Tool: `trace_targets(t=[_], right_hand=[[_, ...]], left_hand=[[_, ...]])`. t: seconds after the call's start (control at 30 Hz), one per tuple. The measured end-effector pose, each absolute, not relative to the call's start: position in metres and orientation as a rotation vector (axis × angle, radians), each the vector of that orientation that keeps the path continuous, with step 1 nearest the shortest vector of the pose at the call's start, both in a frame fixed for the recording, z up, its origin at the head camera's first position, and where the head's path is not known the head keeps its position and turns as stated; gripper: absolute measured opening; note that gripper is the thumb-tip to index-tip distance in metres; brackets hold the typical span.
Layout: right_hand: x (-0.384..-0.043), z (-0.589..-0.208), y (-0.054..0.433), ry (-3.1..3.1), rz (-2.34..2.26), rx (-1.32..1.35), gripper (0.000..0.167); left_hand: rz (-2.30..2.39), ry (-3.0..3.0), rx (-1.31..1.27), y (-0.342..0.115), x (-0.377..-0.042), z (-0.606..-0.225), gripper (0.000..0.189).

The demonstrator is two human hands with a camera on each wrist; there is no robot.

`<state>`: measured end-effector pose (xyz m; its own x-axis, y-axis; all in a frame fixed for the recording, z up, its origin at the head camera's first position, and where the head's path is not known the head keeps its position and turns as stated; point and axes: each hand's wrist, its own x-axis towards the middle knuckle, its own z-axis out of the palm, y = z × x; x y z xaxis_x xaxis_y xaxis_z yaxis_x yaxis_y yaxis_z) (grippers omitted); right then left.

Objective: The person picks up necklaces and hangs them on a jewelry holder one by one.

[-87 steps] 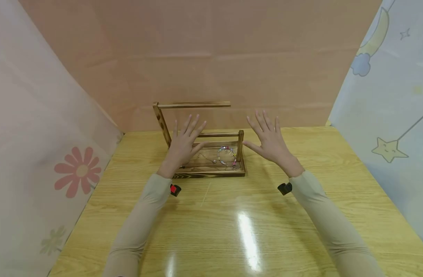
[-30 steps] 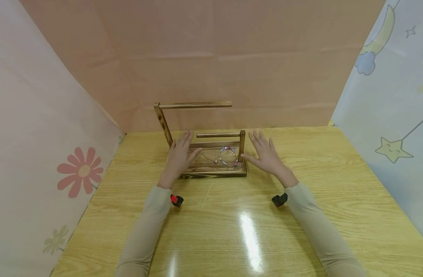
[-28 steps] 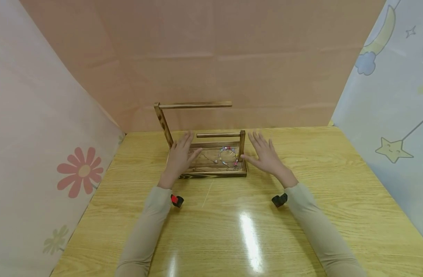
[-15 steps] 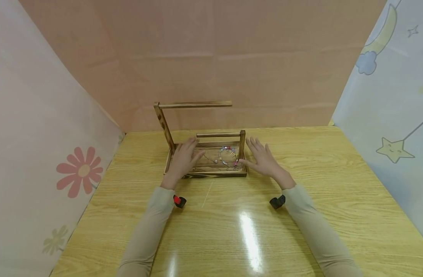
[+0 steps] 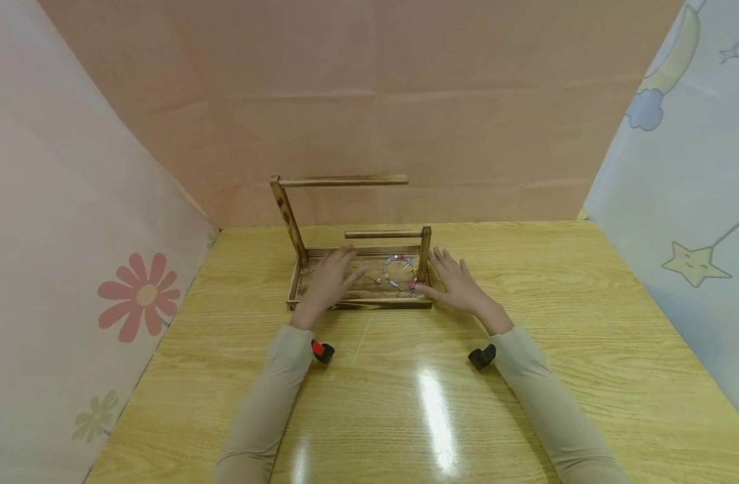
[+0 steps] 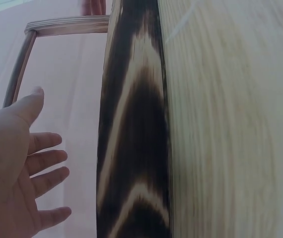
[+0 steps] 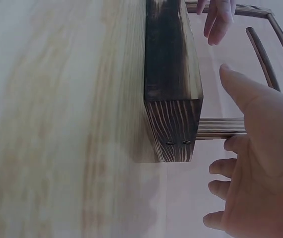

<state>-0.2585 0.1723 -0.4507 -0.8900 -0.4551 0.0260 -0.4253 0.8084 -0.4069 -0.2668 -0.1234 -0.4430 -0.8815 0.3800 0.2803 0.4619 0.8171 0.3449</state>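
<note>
A dark-grained wooden jewelry stand [image 5: 369, 306] has a shallow tray, a tall left post with a long bar [image 5: 345, 182], and a short right post with a lower bar [image 5: 381, 234]. In the head view my left hand [image 5: 328, 284] hovers over the tray's left part, fingers loosely extended, holding nothing. My right hand [image 5: 460, 288] is beside the short post, its thumb near the tray's right end; contact is unclear. A beaded bracelet [image 5: 397, 258] and a fine chain with a small pendant [image 5: 378, 281] lie in the tray. My left hand covers part of it.
The stand rests on a light wood-grain table [image 5: 381, 403] near its back edge. A pinkish backdrop [image 5: 466, 134] rises behind it. Patterned panels stand on the left [image 5: 54, 202] and right [image 5: 708, 168].
Both hands have come down and closer together from a raised, spread pose. The left hand has shifted right across the tray, uncovering its left end. The stand stays in place.
</note>
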Motion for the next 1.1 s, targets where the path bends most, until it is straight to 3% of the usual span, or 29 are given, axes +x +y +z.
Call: trace_targets(t=[0.6, 1.1], right_hand=[[-0.259, -0.460, 0.174, 2.844, -0.735, -0.719, 0.091], [-0.255, -0.461, 0.177, 2.804, -0.736, -0.709, 0.081]], left_hand=[[-0.647, -2.738, -0.741, -0.101, -0.273, -0.454, 0.051], [-0.706, -2.728, -0.846, -0.080, -0.272, -0.461, 0.042]])
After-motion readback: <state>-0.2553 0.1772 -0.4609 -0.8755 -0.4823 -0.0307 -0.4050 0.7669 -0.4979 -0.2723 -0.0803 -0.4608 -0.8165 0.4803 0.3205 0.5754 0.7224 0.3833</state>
